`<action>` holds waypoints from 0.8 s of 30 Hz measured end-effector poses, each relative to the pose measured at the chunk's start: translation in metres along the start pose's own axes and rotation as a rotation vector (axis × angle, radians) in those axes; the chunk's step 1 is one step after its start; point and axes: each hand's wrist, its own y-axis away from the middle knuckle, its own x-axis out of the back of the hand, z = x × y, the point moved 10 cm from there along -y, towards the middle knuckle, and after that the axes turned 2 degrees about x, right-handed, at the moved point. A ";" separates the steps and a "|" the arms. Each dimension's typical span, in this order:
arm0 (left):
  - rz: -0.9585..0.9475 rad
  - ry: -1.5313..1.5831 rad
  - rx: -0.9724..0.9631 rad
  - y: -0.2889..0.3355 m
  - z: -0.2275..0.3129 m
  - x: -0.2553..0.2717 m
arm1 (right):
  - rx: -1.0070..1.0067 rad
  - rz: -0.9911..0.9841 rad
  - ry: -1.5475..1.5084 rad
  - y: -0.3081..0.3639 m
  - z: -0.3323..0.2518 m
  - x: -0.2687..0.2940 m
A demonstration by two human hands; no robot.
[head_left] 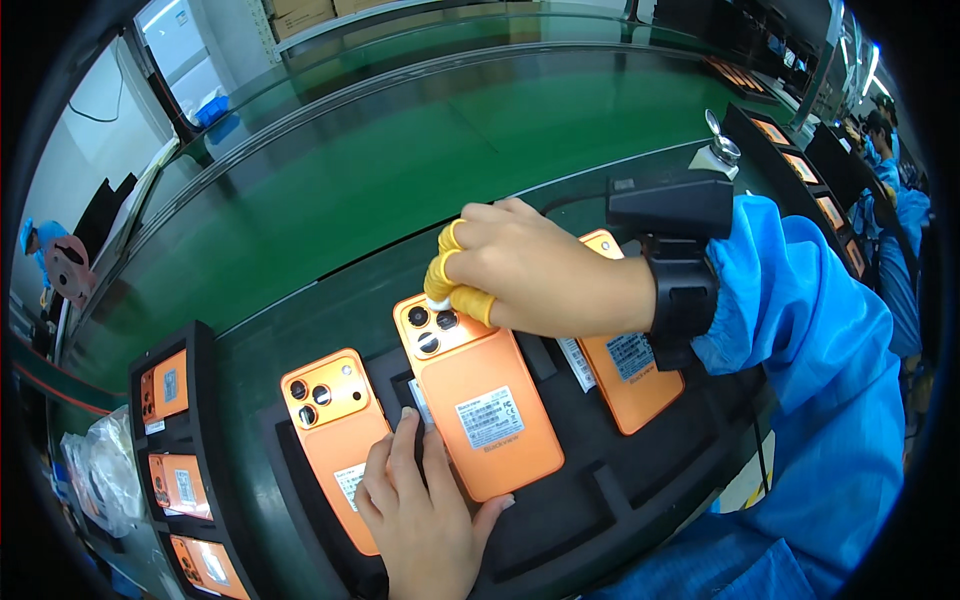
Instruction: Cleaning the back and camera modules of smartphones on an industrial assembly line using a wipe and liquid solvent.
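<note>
- Middle phone [470,375]: 6 o'clock, lying tilted over the black tray [640,520].
- Right hand [530,265]: fingers curled shut in a pinch on a white pad [437,304], at the lenses [428,342].
- Left hand [425,530]: fingers spread at the phone's edges, not wrapped round it.
- Risks: loose bracing could let the phone slide; a slipping pad could bring fingers onto the lenses and smear them.
- Black tray: 3 phones.
- Side tray [215,440], 8 o'clock: 3 phones visible.
- Far tray [745,128], 2 o'clock: 4 visible.
</note>
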 end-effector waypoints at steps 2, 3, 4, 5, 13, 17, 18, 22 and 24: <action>0.007 0.005 -0.002 0.000 0.001 0.001 | -0.063 -0.023 0.035 0.002 0.001 0.000; 0.005 -0.002 -0.002 0.000 0.001 0.001 | -0.074 0.001 0.027 0.001 0.003 0.003; 0.003 -0.008 -0.003 0.000 0.002 0.000 | -0.073 0.001 0.026 -0.002 0.004 0.002; 0.003 -0.009 -0.002 0.001 0.002 0.000 | -0.064 0.055 0.008 -0.005 0.005 0.004; -0.001 0.004 -0.004 0.002 0.000 0.000 | 0.043 0.053 -0.046 -0.006 -0.019 -0.020; -0.009 0.005 0.003 0.001 0.000 0.000 | 0.063 -0.028 -0.106 -0.005 -0.021 -0.023; -0.006 0.005 -0.001 0.001 0.000 -0.001 | 0.073 -0.062 -0.118 -0.004 -0.023 -0.024; 0.000 0.000 -0.012 0.000 0.001 -0.001 | 0.171 -0.097 -0.150 -0.001 -0.031 -0.022; 0.002 0.007 -0.015 0.000 0.001 -0.001 | 0.203 -0.147 -0.119 0.002 -0.031 -0.020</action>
